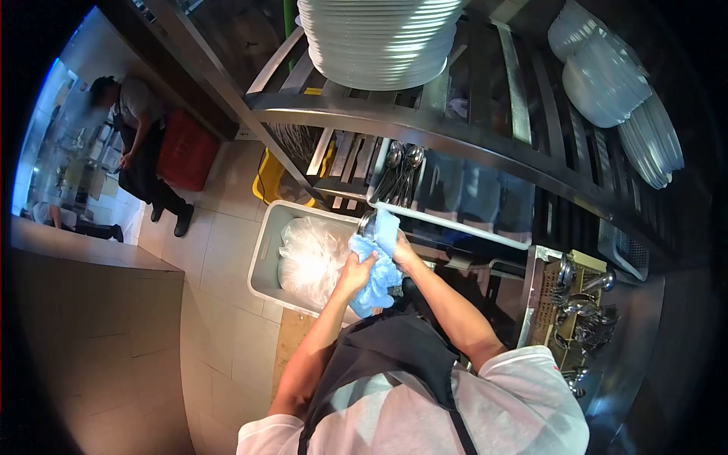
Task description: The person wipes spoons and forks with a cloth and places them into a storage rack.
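A light blue cloth [373, 287] is bunched between my two hands in front of my apron. My left hand [355, 273] has its fingers wrapped round the cloth from the left. From the right, my right hand [406, 253] grips it, partly hidden behind a raised fold. Shiny metal, rounded like spoon bowls [367, 224], sticks out at the top of the cloth; its lower part is covered. Below and left of my hands stands a grey bin [256, 262] holding a clear plastic bag [307, 258].
A metal rack [425, 129] carries a tall plate stack [379, 45] and bowls [607, 80]. On its lower shelf, a white tray [462, 221] holds spoons [404, 163]. Right, a basket [544, 303] contains cutlery. A yellow bucket [271, 178] and another person [140, 136] are left.
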The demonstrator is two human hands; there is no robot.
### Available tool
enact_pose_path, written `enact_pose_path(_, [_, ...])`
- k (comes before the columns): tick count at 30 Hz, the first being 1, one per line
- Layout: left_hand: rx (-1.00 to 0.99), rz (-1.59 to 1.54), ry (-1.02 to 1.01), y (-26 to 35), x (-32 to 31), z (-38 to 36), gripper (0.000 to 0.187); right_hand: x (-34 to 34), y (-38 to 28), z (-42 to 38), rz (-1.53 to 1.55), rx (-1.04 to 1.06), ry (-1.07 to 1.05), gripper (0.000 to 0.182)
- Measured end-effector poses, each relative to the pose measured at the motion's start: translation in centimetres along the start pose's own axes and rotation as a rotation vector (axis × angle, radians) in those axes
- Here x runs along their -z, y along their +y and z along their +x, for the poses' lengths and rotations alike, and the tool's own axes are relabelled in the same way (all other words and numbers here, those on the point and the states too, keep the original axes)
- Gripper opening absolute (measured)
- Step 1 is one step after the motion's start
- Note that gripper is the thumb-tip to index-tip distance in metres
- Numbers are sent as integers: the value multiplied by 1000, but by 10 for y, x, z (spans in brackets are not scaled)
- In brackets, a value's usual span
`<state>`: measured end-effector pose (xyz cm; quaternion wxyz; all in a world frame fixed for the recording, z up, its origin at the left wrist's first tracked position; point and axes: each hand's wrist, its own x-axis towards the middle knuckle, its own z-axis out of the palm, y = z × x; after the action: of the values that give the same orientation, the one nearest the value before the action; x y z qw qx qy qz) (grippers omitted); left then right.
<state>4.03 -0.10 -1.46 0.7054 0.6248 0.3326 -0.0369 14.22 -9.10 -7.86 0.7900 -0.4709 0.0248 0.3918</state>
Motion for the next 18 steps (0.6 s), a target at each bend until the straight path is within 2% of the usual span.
enact_pose_path(2, [-54, 7, -36, 9, -5, -4, 21, 3, 0, 5, -581, -21, 190, 30])
enact_pose_path(3, [-57, 10, -45, 13, -6, -5, 21, 5, 2, 10, -580, -15, 198, 30])
enact_pose_path(5, [4, -55, -21, 18, -7, -11, 19, 8, 7, 22, -375, 615, 261, 30])
enact_pose_path(8, [-53, -158, -37, 23, -5, -25, 18, -15, -63, -7, 191, 372, 223, 24])
enact_pose_path(9, [-53, -157, -40, 26, -6, -28, 18, -8, -69, -5, 149, 395, 176, 24])
enact_pose_path(10, [-78, -151, 52, 28, -10, -30, 17, -3, -73, -3, 107, 417, 129, 25])
enact_pose_path(11, [-104, -144, 143, 34, -13, -34, 17, -12, -81, -6, 151, 499, 222, 16])
enact_pose_path(12, [-105, -146, 139, 40, -16, -35, 17, -15, -82, 0, 141, 652, 313, 13])
enact_pose_path(14, [-101, -4, 209, 53, -21, -35, 17, -38, -83, -9, 354, 642, 561, 9])
enact_pose_path(15, [-126, 51, 139, 46, -16, -27, 21, -42, -70, -2, 510, 594, 569, 11])
enact_pose_path(16, [-131, 52, 139, 39, -13, -20, 21, -40, -57, -6, 452, 519, 435, 15])
enact_pose_path(18, [-258, 13, 195, 37, -6, -17, 20, -46, -46, -17, -478, 728, 411, 17])
